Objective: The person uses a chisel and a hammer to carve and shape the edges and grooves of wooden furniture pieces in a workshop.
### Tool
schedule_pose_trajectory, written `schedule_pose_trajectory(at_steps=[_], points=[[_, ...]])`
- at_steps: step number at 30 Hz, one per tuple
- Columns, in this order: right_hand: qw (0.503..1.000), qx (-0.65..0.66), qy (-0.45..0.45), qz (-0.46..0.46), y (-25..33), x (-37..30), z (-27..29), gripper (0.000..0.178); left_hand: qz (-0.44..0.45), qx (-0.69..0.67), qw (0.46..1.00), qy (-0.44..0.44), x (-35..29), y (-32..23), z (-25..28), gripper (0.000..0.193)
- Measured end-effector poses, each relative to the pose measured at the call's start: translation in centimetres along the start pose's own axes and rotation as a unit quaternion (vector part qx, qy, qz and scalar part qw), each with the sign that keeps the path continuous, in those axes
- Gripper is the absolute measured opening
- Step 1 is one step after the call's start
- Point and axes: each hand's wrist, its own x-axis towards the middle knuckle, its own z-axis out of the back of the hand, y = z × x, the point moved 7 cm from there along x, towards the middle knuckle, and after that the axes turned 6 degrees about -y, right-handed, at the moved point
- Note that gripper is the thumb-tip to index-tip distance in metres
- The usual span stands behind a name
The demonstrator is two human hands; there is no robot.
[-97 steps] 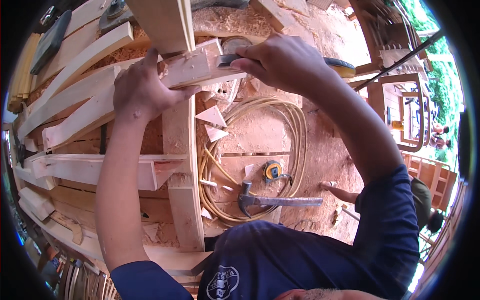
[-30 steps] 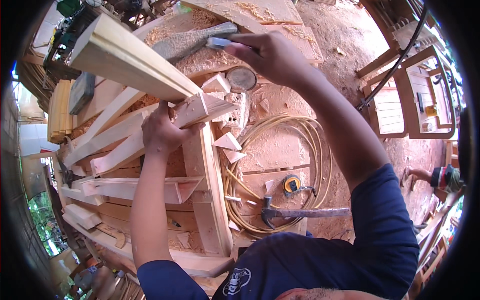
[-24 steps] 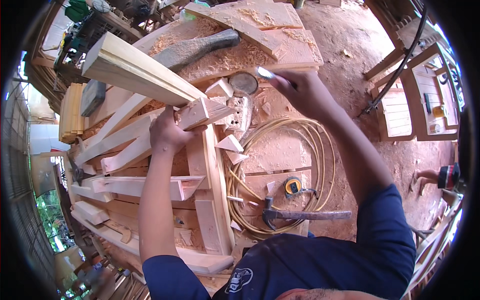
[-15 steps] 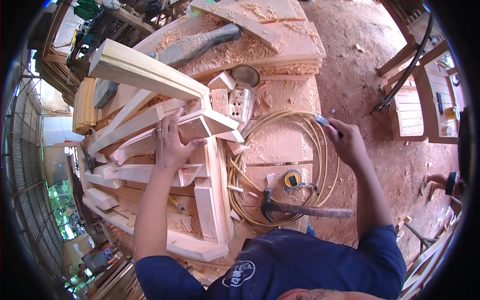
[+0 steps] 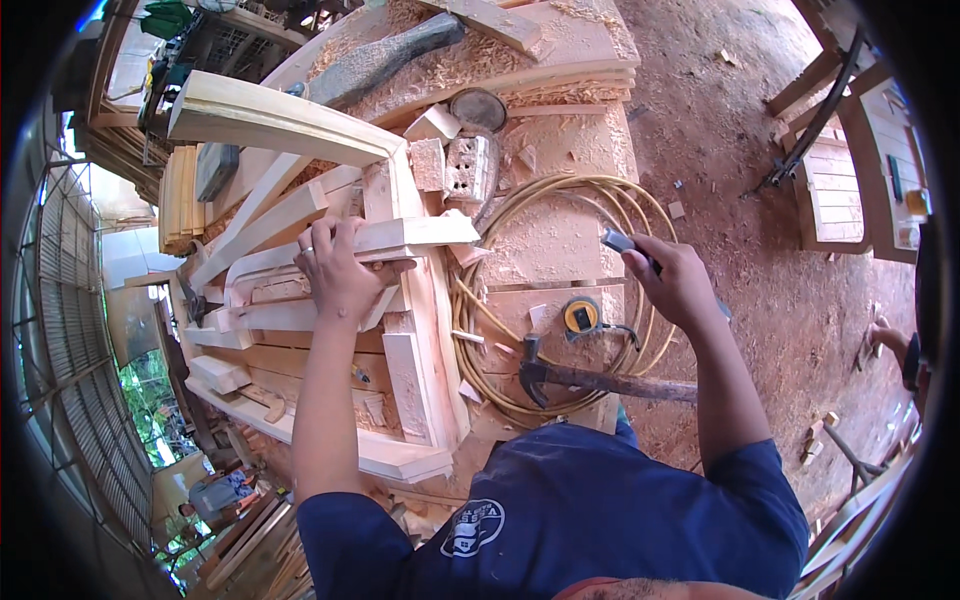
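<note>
My left hand (image 5: 342, 275) is closed around a pale wooden rail (image 5: 400, 236), its fingers over the far side and the thumb along the near side. The rail's bright cut end points right, lying across an upright board (image 5: 432, 340) of a wooden frame. Over the right side of the bench, my right hand (image 5: 676, 280) grips what looks like a chisel (image 5: 618, 240), its flat grey metal end pointing left and away. Below that hand, a claw hammer (image 5: 610, 381) lies across a coil of yellow hose (image 5: 466, 365). A yellow tape measure (image 5: 581, 317) rests inside the coil.
Beyond the rail stand a thick wooden beam (image 5: 280, 122), a block with holes (image 5: 468, 168) and a round tin (image 5: 478, 110). Shavings cover the stacked boards (image 5: 560, 75). Wooden furniture (image 5: 835, 195) stands on the earth floor at right, with another person's hand (image 5: 882, 335) nearby.
The rail under my left hand has turned, so its end now faces right, and my fingers have curled round it. My right hand with the chisel has shifted slightly left.
</note>
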Motion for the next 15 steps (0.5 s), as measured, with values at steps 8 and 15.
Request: schedule_pose_trajectory(at_steps=[8, 15], points=[[0.998, -0.030, 0.017, 0.058, 2.0, -1.7, 0.1, 0.034, 0.021, -0.016, 1.000, -0.011, -0.6, 0.4, 0.0, 0.099], [0.992, -0.016, 0.011, 0.125, 6.3, -7.0, 0.1, 0.046, -0.022, -0.236, 0.969, -0.077, 1.9, 3.2, 0.1, 0.082]])
